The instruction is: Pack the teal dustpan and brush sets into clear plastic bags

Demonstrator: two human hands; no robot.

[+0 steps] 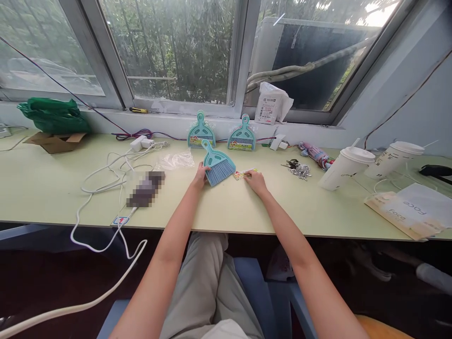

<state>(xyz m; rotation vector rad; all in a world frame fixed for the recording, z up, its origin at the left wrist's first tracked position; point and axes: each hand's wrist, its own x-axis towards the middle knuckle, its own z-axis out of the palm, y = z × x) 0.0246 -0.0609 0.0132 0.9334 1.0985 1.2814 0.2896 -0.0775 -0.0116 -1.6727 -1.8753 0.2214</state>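
Observation:
A small teal hand brush [217, 165] lies on the pale green desk [52, 188], bristles toward me. My left hand [200, 176] grips its bristle end at the left side. To the right, my right hand [254, 181] rests with its fingertips on a small colourful card label [242, 173] lying flat beside the brush. Behind them two teal dustpans [201, 132] [242, 135] lean upright against the wall under the window.
White cables and a charger [137, 143] sprawl at left, with a blurred dark object [145, 189] and clear plastic wrap [174, 161]. Keys [298, 168], two lidded paper cups [344, 167] [393, 159] and a paper bag [406, 212] sit at right. A green bag [52, 114] lies far left.

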